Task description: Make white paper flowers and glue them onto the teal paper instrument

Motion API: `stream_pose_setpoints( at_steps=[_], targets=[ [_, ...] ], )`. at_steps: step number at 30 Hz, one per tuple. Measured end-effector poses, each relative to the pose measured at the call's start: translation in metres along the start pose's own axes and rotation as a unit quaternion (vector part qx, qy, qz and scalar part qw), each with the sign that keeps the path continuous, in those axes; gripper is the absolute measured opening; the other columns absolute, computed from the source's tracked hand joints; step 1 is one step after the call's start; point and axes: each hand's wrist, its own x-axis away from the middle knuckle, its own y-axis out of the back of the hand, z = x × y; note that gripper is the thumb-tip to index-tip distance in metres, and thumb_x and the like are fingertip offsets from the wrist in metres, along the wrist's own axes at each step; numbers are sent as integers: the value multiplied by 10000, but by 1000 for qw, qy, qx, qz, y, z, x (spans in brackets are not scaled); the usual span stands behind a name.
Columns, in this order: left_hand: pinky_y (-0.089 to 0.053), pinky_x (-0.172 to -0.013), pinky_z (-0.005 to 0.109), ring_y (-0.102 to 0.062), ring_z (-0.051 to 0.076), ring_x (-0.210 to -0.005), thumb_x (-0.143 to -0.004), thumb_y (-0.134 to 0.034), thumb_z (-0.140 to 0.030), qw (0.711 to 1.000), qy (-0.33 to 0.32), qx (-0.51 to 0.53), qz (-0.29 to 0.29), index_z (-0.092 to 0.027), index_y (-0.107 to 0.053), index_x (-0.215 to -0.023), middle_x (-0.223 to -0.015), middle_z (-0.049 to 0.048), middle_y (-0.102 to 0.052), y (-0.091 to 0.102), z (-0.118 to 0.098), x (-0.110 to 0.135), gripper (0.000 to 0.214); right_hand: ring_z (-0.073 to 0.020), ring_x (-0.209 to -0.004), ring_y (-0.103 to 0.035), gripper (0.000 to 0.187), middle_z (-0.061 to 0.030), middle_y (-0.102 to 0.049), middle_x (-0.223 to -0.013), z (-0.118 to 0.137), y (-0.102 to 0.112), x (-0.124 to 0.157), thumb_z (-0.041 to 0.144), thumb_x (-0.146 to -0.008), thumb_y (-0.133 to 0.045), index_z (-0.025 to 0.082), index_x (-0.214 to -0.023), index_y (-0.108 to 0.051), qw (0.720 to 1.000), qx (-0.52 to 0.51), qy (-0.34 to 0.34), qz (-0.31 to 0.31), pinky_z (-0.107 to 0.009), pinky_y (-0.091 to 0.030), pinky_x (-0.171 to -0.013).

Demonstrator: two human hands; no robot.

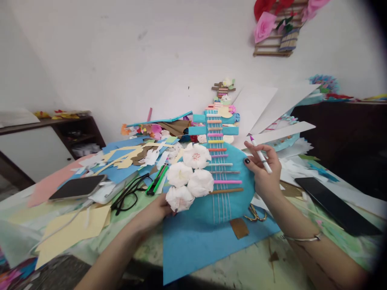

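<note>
A blue paper lute (236,209) stands tilted up in front of me, with coloured sticks across its neck and body and white strings running down. White paper flowers (198,183) cover its left side. My left hand (159,207) grips the lute's lower left edge, its fingers partly hidden behind the flowers. Between the fingers of my right hand (266,167) is a white marker (260,155) with a purple tip, pointing up and left. The thumb of that hand lies against the lute's right edge.
Blue sheet (193,249) lies under the lute, with gold-handled scissors (256,214) and a brown paper piece (239,228) by it. Leftward are a green cutter (157,180), glasses (128,195), a phone (78,187) and paper scraps. A black tablet-like slab (335,205) lies right.
</note>
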Motion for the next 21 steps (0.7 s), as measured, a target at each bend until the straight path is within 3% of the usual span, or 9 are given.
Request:
stream_pose_setpoints(
  at_steps=[5,7,9,11,15,18,21],
  targets=[
    [-343,-556,261,-401,109,-527,-691,-603,-273,984,31,-5,176,-176,-498,-567,-537,-16,-499,-9,-16,12,190,-96,-708,-631,408,-73,-634,-1254,-1,-3,4,122,-631,-746,247,-925,-492,999,-11,-17,-33,-250,-465,-715],
    [-329,-554,253,-384,97,-526,-699,-628,-313,978,27,16,207,-170,-488,-576,-543,-19,-481,-12,-18,16,235,-116,-792,-651,408,-75,-636,-1247,-2,-5,6,129,-624,-749,243,-923,-497,998,-1,-26,-50,-266,-468,-775],
    [-314,-541,241,-389,95,-546,-639,-703,-345,979,19,66,194,-166,-512,-638,-583,-22,-484,-15,-15,19,262,-140,-882,-660,403,-83,-626,-1258,-4,-6,8,139,-626,-750,240,-928,-502,997,8,-34,-69,-286,-468,-826],
    [-285,-511,228,-378,94,-552,-571,-762,-397,984,21,117,135,-168,-527,-688,-605,-27,-475,-21,-12,21,348,-162,-945,-659,402,-91,-607,-1280,-4,-7,11,152,-642,-744,242,-950,-501,996,15,-29,-80,-307,-475,-847],
    [-215,-460,228,-291,73,-485,-639,-715,-536,992,63,110,8,-173,-441,-528,-497,-47,-374,-38,-7,27,468,-192,-1027,-645,388,-96,-605,-1263,1,-11,17,169,-697,-716,249,-994,-480,997,46,10,-61,-314,-497,-833],
    [-215,-444,231,-254,68,-451,-620,-712,-591,985,68,161,11,-195,-375,-481,-460,-74,-287,-46,-4,37,538,-186,-1021,-647,350,-91,-591,-1280,11,-17,23,163,-740,-684,259,-999,-470,997,62,39,-25,-293,-502,-805],
    [-205,-441,247,-285,77,-423,-685,-674,-573,990,70,116,33,-199,-381,-445,-420,-56,-312,-49,1,47,532,-175,-974,-656,334,-88,-565,-1315,22,-23,28,163,-770,-665,268,-1017,-466,994,84,63,13,-309,-496,-825]
  ],
)
